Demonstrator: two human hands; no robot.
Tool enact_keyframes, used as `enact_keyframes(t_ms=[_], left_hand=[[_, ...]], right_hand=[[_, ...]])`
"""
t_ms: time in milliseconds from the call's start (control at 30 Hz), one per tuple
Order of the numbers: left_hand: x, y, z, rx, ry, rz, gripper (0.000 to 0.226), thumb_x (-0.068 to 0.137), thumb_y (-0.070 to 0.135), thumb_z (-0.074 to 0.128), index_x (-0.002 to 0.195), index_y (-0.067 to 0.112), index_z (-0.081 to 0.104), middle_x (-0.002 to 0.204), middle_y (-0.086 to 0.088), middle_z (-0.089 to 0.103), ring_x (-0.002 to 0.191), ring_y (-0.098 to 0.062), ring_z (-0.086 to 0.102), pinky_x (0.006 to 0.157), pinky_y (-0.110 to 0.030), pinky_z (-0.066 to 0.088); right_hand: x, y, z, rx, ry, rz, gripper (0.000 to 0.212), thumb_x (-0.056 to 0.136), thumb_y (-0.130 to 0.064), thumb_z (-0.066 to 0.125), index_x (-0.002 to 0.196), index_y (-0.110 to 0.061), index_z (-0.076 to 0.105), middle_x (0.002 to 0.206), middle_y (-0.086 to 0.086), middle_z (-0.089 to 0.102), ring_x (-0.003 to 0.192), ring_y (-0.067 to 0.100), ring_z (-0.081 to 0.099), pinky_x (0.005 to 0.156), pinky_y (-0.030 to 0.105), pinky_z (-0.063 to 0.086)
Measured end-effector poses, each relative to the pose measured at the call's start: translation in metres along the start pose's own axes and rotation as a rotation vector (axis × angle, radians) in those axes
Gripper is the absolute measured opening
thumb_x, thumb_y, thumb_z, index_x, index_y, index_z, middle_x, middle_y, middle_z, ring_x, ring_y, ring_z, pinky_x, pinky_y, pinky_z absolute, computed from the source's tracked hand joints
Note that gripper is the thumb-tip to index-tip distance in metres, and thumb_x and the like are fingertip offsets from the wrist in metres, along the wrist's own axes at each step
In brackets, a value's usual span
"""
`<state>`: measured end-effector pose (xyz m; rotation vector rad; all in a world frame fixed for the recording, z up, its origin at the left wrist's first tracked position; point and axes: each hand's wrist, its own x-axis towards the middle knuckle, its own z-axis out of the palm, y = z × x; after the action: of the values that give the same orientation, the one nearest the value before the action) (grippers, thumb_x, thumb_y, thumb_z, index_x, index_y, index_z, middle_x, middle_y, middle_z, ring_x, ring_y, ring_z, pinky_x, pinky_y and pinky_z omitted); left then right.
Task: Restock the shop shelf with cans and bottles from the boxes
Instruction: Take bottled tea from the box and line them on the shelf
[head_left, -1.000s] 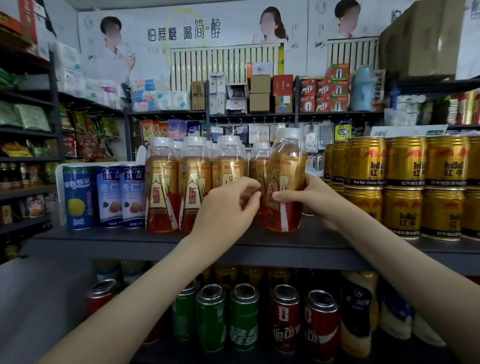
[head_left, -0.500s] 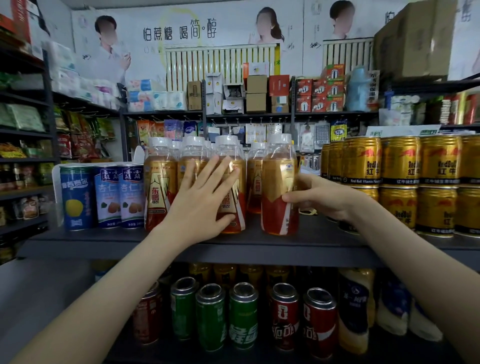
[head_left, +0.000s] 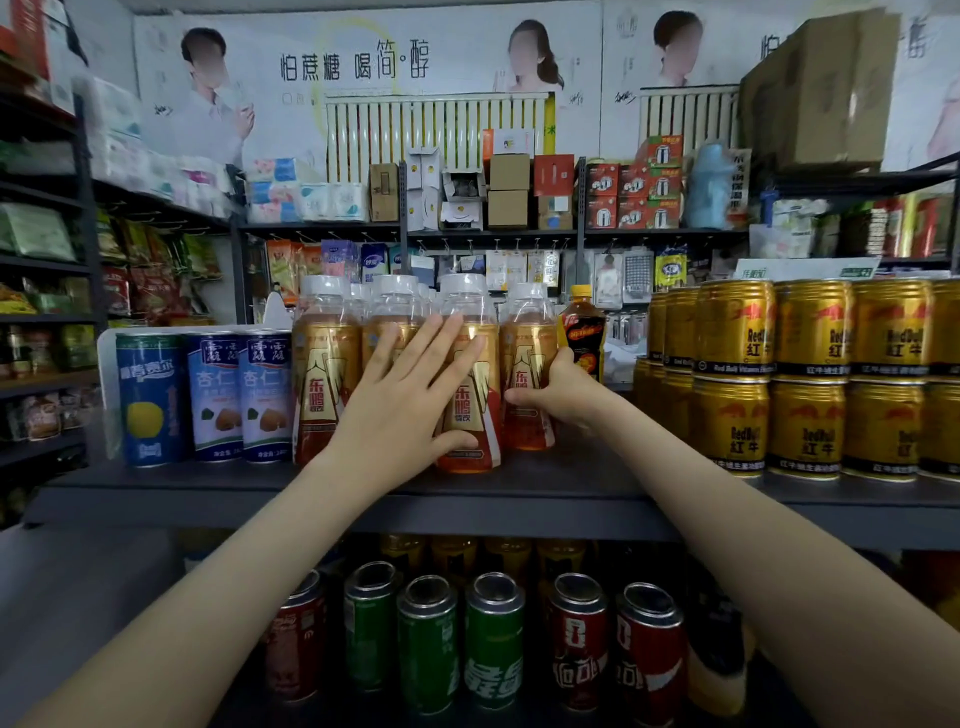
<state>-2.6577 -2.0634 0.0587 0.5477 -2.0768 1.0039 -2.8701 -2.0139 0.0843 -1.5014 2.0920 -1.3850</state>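
Bottles (head_left: 324, 374) of amber drink stand in rows on the shelf (head_left: 519, 499); the rear ones are mostly hidden. Left hand (head_left: 410, 400) lies flat, fingers (head_left: 441, 338) straight, covering two labels. Right hand (head_left: 558, 397) grips the end bottle (head_left: 524, 364) at 3 o'clock, fingertips hidden behind it. Gold cans (head_left: 810, 379) beyond run off-frame.

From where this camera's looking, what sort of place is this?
Most likely a small grocery shop: stacked gold Red Bull cans and amber drink bottles on a dark shelf, with snack packets on racks at left.
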Motion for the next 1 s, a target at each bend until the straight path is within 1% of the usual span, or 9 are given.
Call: enact_keyframes(t_ms=[133, 267, 333, 433, 500, 633, 700, 867, 1000], left_hand=[[-0.002, -0.003, 0.001, -0.039, 0.006, 0.013, 0.096, 0.074, 0.060, 0.061, 0.150, 0.013, 0.025, 0.156, -0.016, 0.019, 0.144, -0.030, 0.021, 0.115, -0.048, 0.016], [-0.003, -0.005, 0.005, -0.078, 0.013, 0.031, 0.096, 0.075, 0.058, 0.062, 0.150, 0.012, 0.024, 0.156, -0.018, 0.019, 0.142, -0.032, 0.023, 0.115, -0.047, 0.017], [-0.003, -0.003, 0.009, -0.097, 0.016, 0.023, 0.097, 0.073, 0.054, 0.066, 0.149, 0.010, 0.026, 0.155, -0.019, 0.020, 0.141, -0.034, 0.026, 0.114, -0.046, 0.017], [-0.004, -0.001, 0.010, -0.123, 0.009, -0.002, 0.094, 0.074, 0.050, 0.066, 0.149, 0.009, 0.026, 0.154, -0.020, 0.022, 0.139, -0.035, 0.030, 0.113, -0.046, 0.020], [-0.008, 0.001, 0.009, -0.164, 0.004, -0.023, 0.084, 0.080, 0.045, 0.061, 0.149, 0.011, 0.026, 0.154, -0.019, 0.024, 0.139, -0.034, 0.031, 0.113, -0.044, 0.020], [-0.031, 0.015, 0.003, -0.368, 0.121, -0.180, 0.048, 0.091, 0.015, 0.059, 0.137, 0.006, 0.048, 0.140, -0.020, 0.048, 0.130, -0.032, 0.047, 0.110, -0.039, 0.028], [-0.050, 0.026, -0.004, -0.476, 0.175, -0.301, 0.038, 0.091, 0.011, 0.055, 0.128, 0.003, 0.057, 0.132, -0.018, 0.056, 0.124, -0.031, 0.052, 0.107, -0.037, 0.034], [-0.111, 0.051, -0.039, -0.602, 0.171, -0.458, 0.038, 0.092, 0.024, 0.041, 0.118, 0.006, 0.062, 0.116, -0.007, 0.065, 0.105, -0.018, 0.060, 0.088, -0.022, 0.047], [-0.198, 0.077, -0.069, -0.563, 0.031, -0.546, 0.032, 0.089, 0.024, 0.045, 0.112, 0.011, 0.063, 0.106, -0.002, 0.067, 0.088, -0.010, 0.060, 0.065, -0.017, 0.046]], right_hand=[[0.010, 0.001, 0.003, 0.004, -0.015, 0.030, 0.090, 0.084, -0.027, 0.070, 0.148, -0.007, 0.010, 0.140, 0.010, 0.044, 0.127, 0.026, 0.045, 0.092, 0.033, 0.042], [0.019, 0.007, 0.000, 0.034, -0.094, 0.067, 0.104, 0.079, -0.030, 0.074, 0.152, -0.025, 0.000, 0.140, 0.008, 0.048, 0.126, 0.026, 0.048, 0.105, 0.047, 0.040], [0.019, 0.008, -0.001, -0.018, -0.061, 0.060, 0.102, 0.076, -0.033, 0.077, 0.151, -0.022, 0.010, 0.137, 0.006, 0.052, 0.124, 0.025, 0.050, 0.103, 0.045, 0.042], [0.008, 0.004, 0.000, -0.014, 0.093, -0.007, 0.077, 0.075, -0.029, 0.078, 0.138, -0.014, 0.036, 0.120, -0.001, 0.057, 0.114, 0.018, 0.054, 0.087, 0.031, 0.046], [-0.010, -0.001, 0.000, -0.040, 0.204, -0.073, 0.065, 0.081, -0.028, 0.074, 0.134, -0.013, 0.039, 0.109, -0.005, 0.053, 0.104, 0.014, 0.053, 0.079, 0.026, 0.043], [-0.060, -0.011, 0.004, -0.068, 0.457, -0.093, 0.030, 0.094, -0.024, 0.051, 0.121, -0.013, 0.058, 0.107, 0.002, 0.063, 0.090, 0.015, 0.058, 0.064, 0.023, 0.042], [-0.094, -0.018, 0.011, -0.007, 0.499, -0.165, 0.020, 0.093, -0.021, 0.050, 0.107, -0.014, 0.063, 0.094, -0.001, 0.064, 0.085, 0.013, 0.059, 0.059, 0.018, 0.040], [-0.188, -0.026, 0.053, 0.024, 0.324, -0.465, 0.007, 0.092, -0.017, 0.055, 0.087, -0.021, 0.055, 0.075, -0.010, 0.055, 0.069, 0.001, 0.052, 0.059, 0.010, 0.041], [-0.245, -0.006, 0.108, -0.036, -0.045, -0.514, 0.006, 0.092, -0.020, 0.057, 0.088, -0.024, 0.055, 0.078, -0.012, 0.055, 0.072, 0.001, 0.053, 0.064, 0.014, 0.044]])
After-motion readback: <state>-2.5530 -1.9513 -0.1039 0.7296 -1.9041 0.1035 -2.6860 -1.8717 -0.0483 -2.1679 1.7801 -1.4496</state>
